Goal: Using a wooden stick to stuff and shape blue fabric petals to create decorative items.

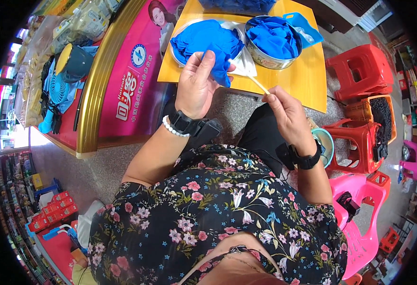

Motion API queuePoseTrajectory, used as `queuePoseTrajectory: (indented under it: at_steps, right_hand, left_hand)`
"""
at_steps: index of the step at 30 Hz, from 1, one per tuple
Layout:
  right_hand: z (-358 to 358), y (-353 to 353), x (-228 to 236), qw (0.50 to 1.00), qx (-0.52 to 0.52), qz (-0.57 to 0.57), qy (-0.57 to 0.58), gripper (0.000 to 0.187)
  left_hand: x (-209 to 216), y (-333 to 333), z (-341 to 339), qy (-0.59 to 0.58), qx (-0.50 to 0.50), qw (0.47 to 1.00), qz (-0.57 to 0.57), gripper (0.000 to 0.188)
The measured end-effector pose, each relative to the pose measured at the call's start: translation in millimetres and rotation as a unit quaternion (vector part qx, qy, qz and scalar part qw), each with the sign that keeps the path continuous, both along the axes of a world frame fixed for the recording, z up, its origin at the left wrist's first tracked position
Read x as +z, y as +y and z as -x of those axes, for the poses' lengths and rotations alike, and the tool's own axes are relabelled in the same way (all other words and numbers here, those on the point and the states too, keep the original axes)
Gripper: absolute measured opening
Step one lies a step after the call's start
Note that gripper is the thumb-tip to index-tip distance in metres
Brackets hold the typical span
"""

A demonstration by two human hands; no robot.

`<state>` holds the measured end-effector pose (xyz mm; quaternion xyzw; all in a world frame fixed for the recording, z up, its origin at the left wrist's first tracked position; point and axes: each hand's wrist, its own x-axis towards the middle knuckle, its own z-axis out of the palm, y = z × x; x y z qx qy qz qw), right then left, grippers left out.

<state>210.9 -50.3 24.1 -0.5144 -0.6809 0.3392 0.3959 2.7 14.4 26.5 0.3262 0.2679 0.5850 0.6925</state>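
My left hand [195, 89] is closed on a small blue fabric piece [221, 65], thumb up, with the cloth draping over the fingers. A thin pale stick [260, 85] is pinched between the thumb and fingers of my right hand [286, 111]. Its far end points at the blue fabric in my left hand; I cannot tell whether it touches. Just beyond my left hand, a pile of blue fabric pieces [203, 39] fills a round white dish. To its right, a round tin [276, 62] holds more crumpled blue fabric [274, 38].
The yellow table [308, 85] carries these containers, plus a blue plastic tray [308, 29] at the far right. A gold-edged pink counter [123, 90] stands at left. Red stools [360, 71] and a pink plastic chair [360, 237] are on the right, beside a light-green basin [326, 142].
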Motion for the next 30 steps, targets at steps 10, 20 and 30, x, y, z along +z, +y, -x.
queuePoseTrajectory:
  at_steps: [10, 20, 30]
  right_hand:
    - [11.5, -7.7, 8.4, 0.994, -0.046, -0.002, -0.098, 0.018]
    - [18.1, -10.1, 17.1, 0.993, -0.048, -0.021, -0.103, 0.019]
    - [19.1, -3.6, 11.1, 0.998, -0.032, 0.035, -0.028, 0.022]
  left_hand:
    - [7.5, -4.0, -1.9, 0.019, 0.014, 0.999, -0.042, 0.02]
    - [8.1, -9.4, -6.4, 0.04, 0.016, 0.998, -0.048, 0.021]
    - [0.8, -15.3, -6.1, 0.19, 0.03, 0.969, -0.156, 0.014]
